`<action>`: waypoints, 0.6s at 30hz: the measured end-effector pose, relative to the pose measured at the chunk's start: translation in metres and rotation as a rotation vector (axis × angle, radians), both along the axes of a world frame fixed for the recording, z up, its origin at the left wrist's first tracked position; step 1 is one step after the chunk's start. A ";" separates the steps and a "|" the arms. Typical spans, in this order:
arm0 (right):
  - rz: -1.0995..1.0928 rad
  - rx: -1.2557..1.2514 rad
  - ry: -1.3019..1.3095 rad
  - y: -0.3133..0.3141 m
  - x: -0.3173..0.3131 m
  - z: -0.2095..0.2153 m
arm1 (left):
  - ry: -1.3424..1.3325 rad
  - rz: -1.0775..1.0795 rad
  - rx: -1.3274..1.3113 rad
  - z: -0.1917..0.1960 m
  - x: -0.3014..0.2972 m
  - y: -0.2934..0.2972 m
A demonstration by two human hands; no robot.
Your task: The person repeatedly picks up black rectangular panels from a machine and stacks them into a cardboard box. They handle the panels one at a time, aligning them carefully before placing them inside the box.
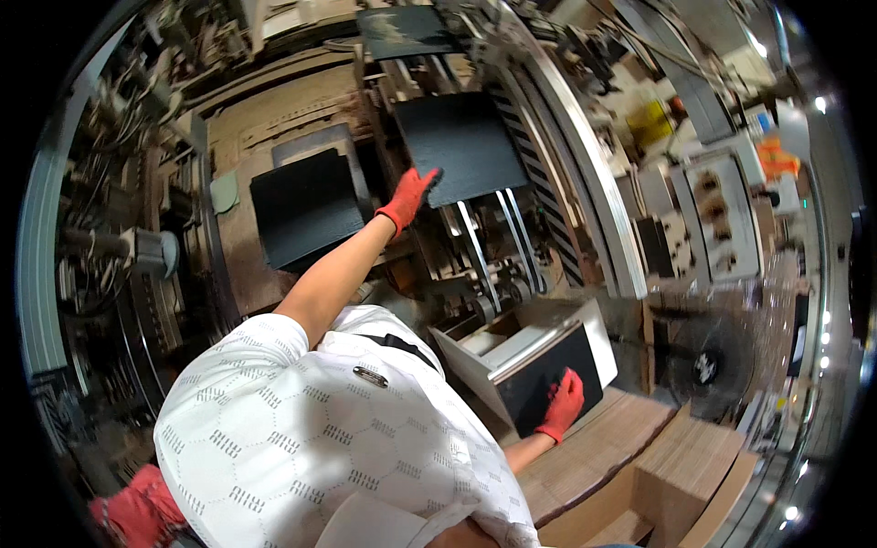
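Observation:
My left hand [411, 199], in a red glove with dark fingertips, is at the near left corner of a black flat panel [461, 146]. Its fingers close on that panel's edge; any part of the grip below the panel is hidden. The panel lies across the metal rails [479, 251] of a machine. My right hand [564, 402], also red-gloved, has its fingers curled over another black panel [534, 388] lying tilted on a white box-like stand [596, 342]. Whether anything sits within those curled fingers cannot be seen.
Left of my arm, a stack of black panels [309, 205] rests on the machine bed. Another dark panel [406, 32] lies farther along the rails. A long metal beam [585, 164] runs along the right. Cardboard [676, 466] and a round fan [703, 365] stand at the lower right.

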State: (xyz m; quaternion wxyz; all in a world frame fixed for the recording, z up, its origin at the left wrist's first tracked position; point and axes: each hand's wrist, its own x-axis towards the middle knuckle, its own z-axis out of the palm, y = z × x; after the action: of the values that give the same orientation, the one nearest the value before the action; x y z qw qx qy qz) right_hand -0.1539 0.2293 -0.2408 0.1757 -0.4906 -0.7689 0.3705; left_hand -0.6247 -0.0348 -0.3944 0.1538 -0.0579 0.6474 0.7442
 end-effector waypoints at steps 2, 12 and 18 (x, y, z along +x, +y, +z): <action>0.067 -0.283 0.213 -0.026 -0.069 0.008 | -0.129 -0.220 0.174 0.042 0.025 -0.019; 0.424 -1.088 0.297 -0.155 -0.331 -0.061 | -0.408 0.987 -0.461 -0.096 0.140 -0.220; 0.340 -1.072 0.464 -0.145 -0.381 -0.112 | -0.152 1.115 -0.371 -0.122 0.158 -0.258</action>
State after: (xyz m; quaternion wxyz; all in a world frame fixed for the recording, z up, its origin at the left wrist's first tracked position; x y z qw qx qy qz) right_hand -0.5352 0.0848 -0.3525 0.0055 -0.2875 -0.4843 0.8263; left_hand -0.4664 -0.2930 -0.5168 -0.2273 -0.4684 0.6258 0.5808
